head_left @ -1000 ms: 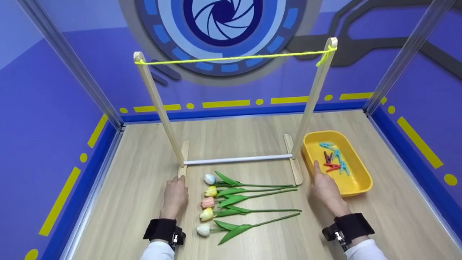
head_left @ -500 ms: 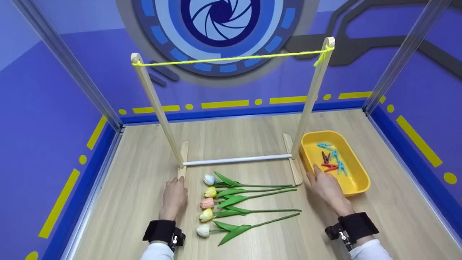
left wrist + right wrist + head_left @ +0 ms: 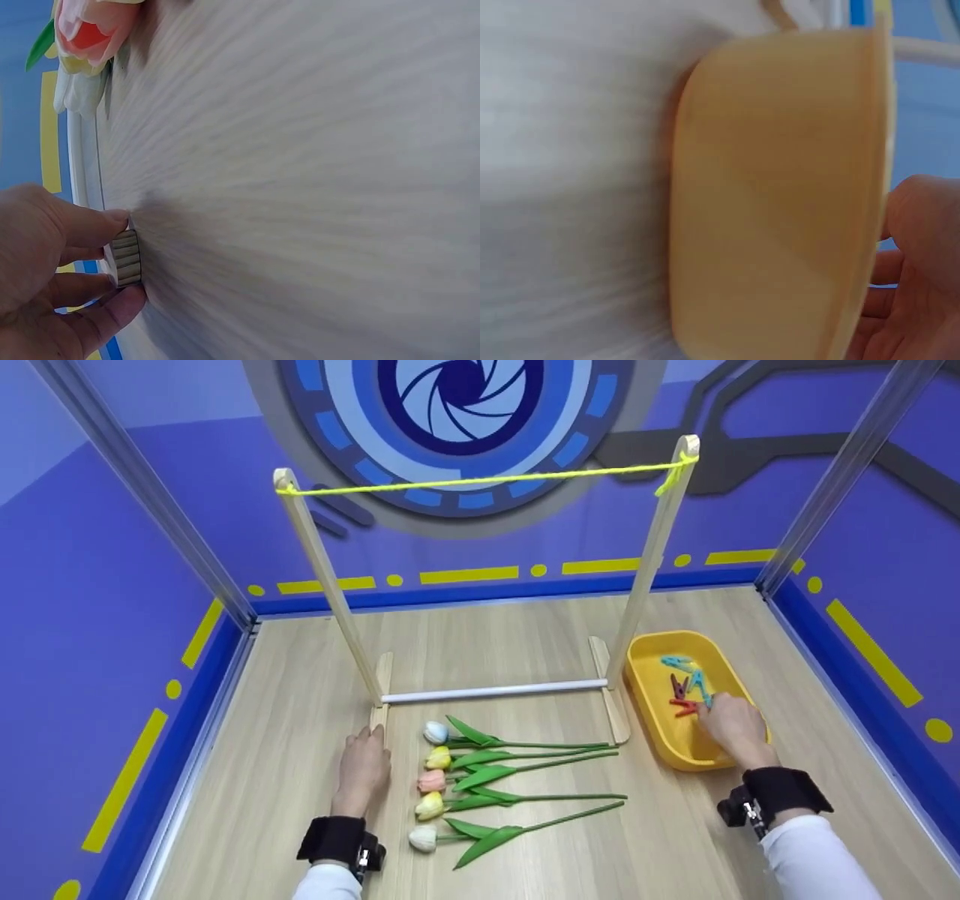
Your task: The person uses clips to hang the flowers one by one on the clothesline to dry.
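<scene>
My left hand (image 3: 364, 769) pinches the front end of the left wooden foot (image 3: 126, 259) of a stand, thumb on one side and fingers on the other. Inside the yellow tray (image 3: 660, 739), my right hand (image 3: 735, 727) reaches down with its fingertips at a light-blue clothespin (image 3: 707, 701), mostly covered by the hand. Whether the fingers pinch it is hidden; in the right wrist view the tray wall blocks the fingertips. Around it lie a red clothespin (image 3: 682, 707), a dark red clothespin (image 3: 679, 686) and other blue clothespins (image 3: 677, 663).
The stand has two wooden posts (image 3: 322, 562), a white crossbar (image 3: 495, 692) and a yellow string (image 3: 480, 481) stretched across the top. Several artificial tulips (image 3: 487, 772) lie in a row between the hands, blooms leftward. Blue panels (image 3: 480, 532) enclose the table at the back and sides.
My right hand has moved from the tray's left front rim rightward and into the tray, down to a blue clothespin. The left hand stays on the stand's foot.
</scene>
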A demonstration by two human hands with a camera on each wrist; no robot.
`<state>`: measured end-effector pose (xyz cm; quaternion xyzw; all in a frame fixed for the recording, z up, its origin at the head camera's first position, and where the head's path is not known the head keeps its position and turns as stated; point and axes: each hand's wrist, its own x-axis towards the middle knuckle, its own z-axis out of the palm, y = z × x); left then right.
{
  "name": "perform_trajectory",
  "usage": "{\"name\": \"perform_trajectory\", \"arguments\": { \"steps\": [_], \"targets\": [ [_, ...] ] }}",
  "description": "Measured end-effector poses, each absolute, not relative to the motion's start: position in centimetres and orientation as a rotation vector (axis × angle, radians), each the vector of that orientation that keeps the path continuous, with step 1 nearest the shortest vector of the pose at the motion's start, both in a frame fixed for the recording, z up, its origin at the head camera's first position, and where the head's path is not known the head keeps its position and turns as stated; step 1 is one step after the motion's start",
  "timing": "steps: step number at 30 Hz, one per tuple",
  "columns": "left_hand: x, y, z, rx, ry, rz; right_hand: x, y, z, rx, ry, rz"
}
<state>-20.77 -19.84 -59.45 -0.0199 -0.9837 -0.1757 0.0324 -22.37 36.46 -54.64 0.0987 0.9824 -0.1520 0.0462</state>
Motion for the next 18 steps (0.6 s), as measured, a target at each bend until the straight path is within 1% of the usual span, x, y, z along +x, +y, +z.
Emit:
{"name": "perform_trajectory", "arguments": {
  "steps": [4, 11, 15, 18],
  "targets": [
    [-20.9, -19.7, -59.2, -0.047, -3.050, -0.583, -22.7, 37.4, -55.0, 0.351, 2.890, -0.435],
    [-20.7, -19.7, -58.8, 0.014, -3.083, -0.672, -23.6, 37.1, -55.3, 0.326, 2.891, -0.409],
    [-20.4, -19.7, -58.0, 0.059, -3.065, -0.698, -23.8, 37.0, -55.6, 0.322, 2.883, -0.396],
    [-20.4, -19.3, -57.1, 0.046, -3.020, -0.688, -23.7, 37.1, -56.0, 0.326, 2.889, -0.382]
  ]
}}
